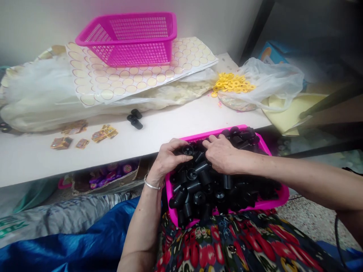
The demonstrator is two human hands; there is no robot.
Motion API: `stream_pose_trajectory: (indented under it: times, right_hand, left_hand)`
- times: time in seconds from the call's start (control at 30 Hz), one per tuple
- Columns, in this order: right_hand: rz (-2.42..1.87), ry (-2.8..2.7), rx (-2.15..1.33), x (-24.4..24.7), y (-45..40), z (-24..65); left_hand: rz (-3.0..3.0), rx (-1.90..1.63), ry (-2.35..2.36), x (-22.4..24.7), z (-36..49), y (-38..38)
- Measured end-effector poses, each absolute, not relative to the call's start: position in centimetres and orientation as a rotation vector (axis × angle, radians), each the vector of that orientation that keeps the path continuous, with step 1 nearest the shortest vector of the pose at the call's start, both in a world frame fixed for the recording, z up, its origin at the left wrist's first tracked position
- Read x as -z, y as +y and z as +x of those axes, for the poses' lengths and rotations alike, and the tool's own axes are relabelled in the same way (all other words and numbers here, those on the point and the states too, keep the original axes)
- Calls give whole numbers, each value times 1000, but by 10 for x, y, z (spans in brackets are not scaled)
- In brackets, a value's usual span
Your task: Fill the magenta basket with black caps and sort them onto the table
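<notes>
Left hand [168,158] narrows round a black cylinder [187,150], its round end facing up, its length hidden in the pink basket [283,196] against the patterned clothing [211,251]. The right hand's [222,154] fingertips are lost among black parts [194,187] — I can't tell what they hold. Lengthwise, the basket runs across the body.

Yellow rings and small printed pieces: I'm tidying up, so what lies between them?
A small cluster of black parts on the white tabletop, in the head view.

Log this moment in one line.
left hand: at black part | right hand: among black parts | near basket: filled | far basket: on printed sheets
</notes>
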State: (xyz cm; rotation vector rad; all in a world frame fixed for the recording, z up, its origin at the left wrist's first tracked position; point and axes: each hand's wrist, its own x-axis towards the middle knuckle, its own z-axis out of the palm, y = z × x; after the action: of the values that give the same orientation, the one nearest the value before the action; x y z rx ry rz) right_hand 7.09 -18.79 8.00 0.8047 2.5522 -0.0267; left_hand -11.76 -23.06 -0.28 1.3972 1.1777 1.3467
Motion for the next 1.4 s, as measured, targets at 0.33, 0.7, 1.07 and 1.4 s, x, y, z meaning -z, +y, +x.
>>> stream_pose_trajectory:
  times: [0.33, 0.7, 1.07, 1.4]
  right_hand:
    - [914, 2776, 306, -105, -177, 103]
    - [943, 2900, 622, -107, -179, 89]
    - [925, 2866, 555, -116, -177, 79]
    - [819, 2866, 702, -114, -171, 77]
  left_hand:
    - [1671, -1337, 1184, -5, -115, -235]
    - [1790, -1243, 1110, -18, -104, -232]
    - [1796, -1155, 1117, -24, -106, -232]
    - [1723, -1119, 1037, -25, -111, -236]
